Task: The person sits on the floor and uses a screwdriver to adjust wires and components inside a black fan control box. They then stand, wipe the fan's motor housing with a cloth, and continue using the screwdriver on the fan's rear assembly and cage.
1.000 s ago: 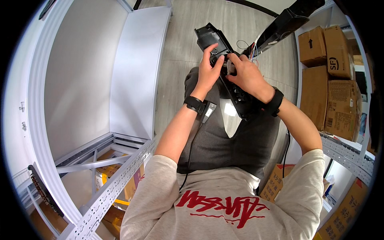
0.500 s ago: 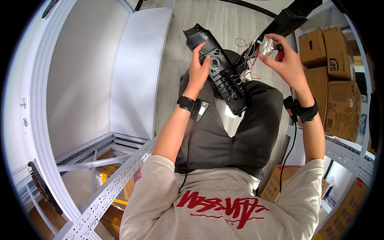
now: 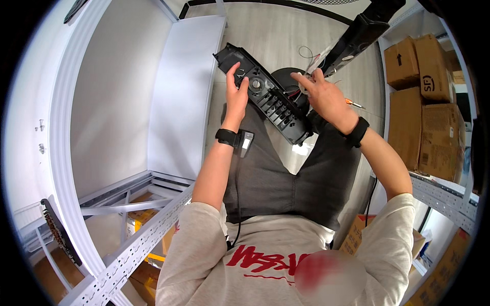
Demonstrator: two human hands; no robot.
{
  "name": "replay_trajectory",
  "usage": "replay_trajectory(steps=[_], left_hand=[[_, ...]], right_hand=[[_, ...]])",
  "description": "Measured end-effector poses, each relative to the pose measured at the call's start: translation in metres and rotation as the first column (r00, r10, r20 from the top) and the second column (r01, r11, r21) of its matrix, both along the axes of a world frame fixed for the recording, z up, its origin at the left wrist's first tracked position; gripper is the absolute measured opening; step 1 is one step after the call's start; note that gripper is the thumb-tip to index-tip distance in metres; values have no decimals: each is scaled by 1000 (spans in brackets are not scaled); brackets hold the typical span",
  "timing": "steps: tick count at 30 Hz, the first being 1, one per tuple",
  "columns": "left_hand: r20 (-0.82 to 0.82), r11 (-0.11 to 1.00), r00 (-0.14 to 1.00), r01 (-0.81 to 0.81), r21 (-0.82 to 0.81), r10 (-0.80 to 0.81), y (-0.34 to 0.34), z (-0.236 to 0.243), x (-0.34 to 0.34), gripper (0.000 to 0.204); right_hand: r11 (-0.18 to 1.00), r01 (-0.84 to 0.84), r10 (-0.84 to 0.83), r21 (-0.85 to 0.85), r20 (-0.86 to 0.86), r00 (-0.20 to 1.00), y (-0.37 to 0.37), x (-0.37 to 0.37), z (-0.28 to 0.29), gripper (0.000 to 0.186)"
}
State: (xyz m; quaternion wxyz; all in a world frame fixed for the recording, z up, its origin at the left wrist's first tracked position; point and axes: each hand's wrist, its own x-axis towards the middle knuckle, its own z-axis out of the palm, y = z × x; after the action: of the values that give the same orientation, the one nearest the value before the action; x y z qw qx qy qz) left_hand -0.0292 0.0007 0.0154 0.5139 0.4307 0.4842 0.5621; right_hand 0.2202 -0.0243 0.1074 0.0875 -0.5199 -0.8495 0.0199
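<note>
A long black plastic housing (image 3: 286, 125) lies slantwise above my knees, with a round fitting (image 3: 256, 84) and a row of small black parts on its face. My left hand (image 3: 237, 94) grips its upper half, thumb and fingers on the inner side. Over the housing's right edge is my right hand (image 3: 326, 97), index finger stretched out. An orange-and-silver screwdriver (image 3: 352, 103) sticks out of its palm side. Beneath those fingers a small clear part (image 3: 304, 87) shows partly; the hand covers the rest. Thin red wires (image 3: 293, 93) run between this part and the housing.
A tall black device (image 3: 352, 41) stands beyond my right hand, above a round dark base (image 3: 286, 76). White shelving (image 3: 181, 92) rises at the left. Cardboard boxes (image 3: 406, 122) are stacked on a rack at the right. Small screws (image 3: 42, 148) lie at the far left.
My right hand has come down and left with the clear part, from beside the black device to the housing's edge. My left hand and the housing have shifted slightly left.
</note>
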Motion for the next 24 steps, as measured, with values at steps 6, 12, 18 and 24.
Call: replay_trajectory(steps=[6,12,18,24], left_hand=[[-64,996,997,-29,86,34,4,-6,-1,48],[-96,997,995,-24,77,32,5,-12,1,49],[-87,992,995,-36,120,47,8,-17,-1,49],[-129,987,991,-24,156,45,10,-18,-2,51]], right_hand=[[996,-85,94,-40,383,919,-9,-17,-4,40],[994,-56,83,-92,325,942,-6,-13,-14,24],[983,2,35,-186,195,980,-12,-12,25,47],[996,19,-5,-84,165,986,0,-6,56,43]])
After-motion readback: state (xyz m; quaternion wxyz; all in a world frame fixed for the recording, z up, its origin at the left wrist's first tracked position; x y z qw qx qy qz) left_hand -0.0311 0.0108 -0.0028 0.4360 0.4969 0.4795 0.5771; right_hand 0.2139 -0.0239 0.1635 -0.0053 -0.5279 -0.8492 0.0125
